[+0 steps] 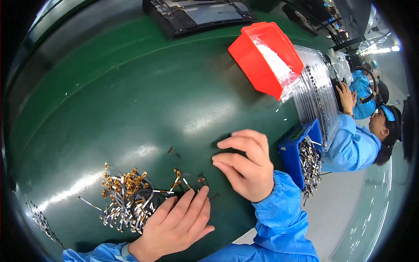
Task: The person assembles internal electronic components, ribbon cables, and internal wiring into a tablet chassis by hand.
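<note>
My left hand [176,225] lies palm down on the green table, fingers stretched out. Its fingertips touch or nearly touch a few short flex cables [187,184] with gold-coloured ends. Beside it, to the left, is a tangled pile of such cables [126,196], with grey strands and white ends. My right hand [248,168] is raised to the right of it, thumb and index finger pinched together. Anything between those fingertips is too small or hidden to make out. A small dark cable piece [173,151] lies by itself ahead of my left hand.
A red bin [248,61] with white pieces stands at the far right. Next to it are stacked clear trays [312,87] and a blue bin [290,155] full of cables. Black equipment [205,19] sits at the back. A co-worker in blue [349,146] works on the right.
</note>
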`<control>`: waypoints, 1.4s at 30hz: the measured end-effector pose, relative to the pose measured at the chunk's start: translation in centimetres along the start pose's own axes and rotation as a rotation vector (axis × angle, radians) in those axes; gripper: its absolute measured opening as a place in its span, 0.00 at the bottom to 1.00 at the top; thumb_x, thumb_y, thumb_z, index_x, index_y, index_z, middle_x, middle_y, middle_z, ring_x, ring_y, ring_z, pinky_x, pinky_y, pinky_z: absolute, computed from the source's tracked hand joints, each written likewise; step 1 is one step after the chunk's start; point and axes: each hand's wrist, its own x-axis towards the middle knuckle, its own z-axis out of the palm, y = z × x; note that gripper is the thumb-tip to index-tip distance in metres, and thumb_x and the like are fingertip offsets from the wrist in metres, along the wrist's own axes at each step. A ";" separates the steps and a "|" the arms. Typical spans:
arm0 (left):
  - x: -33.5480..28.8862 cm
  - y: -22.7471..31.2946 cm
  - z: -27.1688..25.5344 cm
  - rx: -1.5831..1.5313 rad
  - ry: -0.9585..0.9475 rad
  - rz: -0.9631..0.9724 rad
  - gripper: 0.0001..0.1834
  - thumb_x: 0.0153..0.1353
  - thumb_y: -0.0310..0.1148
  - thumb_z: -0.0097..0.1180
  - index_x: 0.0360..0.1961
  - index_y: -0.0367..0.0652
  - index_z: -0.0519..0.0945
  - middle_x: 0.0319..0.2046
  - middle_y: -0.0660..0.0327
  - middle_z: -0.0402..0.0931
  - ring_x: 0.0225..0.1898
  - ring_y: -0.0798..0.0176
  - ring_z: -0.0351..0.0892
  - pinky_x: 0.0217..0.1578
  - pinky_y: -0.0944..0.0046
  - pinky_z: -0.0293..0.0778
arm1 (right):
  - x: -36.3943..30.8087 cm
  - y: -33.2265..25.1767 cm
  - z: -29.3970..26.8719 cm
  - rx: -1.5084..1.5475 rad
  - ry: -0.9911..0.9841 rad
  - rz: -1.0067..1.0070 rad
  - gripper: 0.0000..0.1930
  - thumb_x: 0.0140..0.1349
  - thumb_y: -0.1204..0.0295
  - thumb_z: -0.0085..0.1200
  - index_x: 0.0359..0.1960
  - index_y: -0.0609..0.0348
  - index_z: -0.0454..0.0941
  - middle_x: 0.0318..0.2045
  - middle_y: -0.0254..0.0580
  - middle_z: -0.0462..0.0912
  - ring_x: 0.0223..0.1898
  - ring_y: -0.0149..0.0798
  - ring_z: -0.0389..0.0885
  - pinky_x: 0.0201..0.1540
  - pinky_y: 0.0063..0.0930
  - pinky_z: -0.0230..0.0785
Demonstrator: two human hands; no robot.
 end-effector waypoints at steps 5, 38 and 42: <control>-0.2 0.0 -0.3 0.006 0.001 -0.026 0.25 0.61 0.52 0.50 0.48 0.43 0.78 0.56 0.57 0.74 0.53 0.58 0.71 0.52 0.59 0.66 | 0.3 0.1 -0.3 0.040 0.083 0.035 0.12 0.43 0.80 0.66 0.33 0.56 0.84 0.40 0.36 0.80 0.43 0.43 0.75 0.45 0.34 0.68; -0.1 0.0 0.2 0.080 0.059 0.008 0.24 0.65 0.54 0.44 0.45 0.45 0.79 0.51 0.62 0.78 0.49 0.65 0.73 0.46 0.65 0.64 | -0.7 -0.8 0.1 -0.155 -0.151 -0.427 0.10 0.47 0.73 0.59 0.33 0.57 0.83 0.47 0.35 0.80 0.51 0.36 0.74 0.46 0.30 0.69; -0.1 0.1 0.4 0.070 0.080 0.001 0.24 0.65 0.54 0.45 0.44 0.45 0.79 0.50 0.62 0.79 0.47 0.66 0.74 0.45 0.66 0.65 | -1.8 -1.5 -0.4 -0.189 -0.158 -0.452 0.08 0.51 0.71 0.60 0.34 0.56 0.83 0.46 0.36 0.82 0.51 0.33 0.75 0.44 0.27 0.70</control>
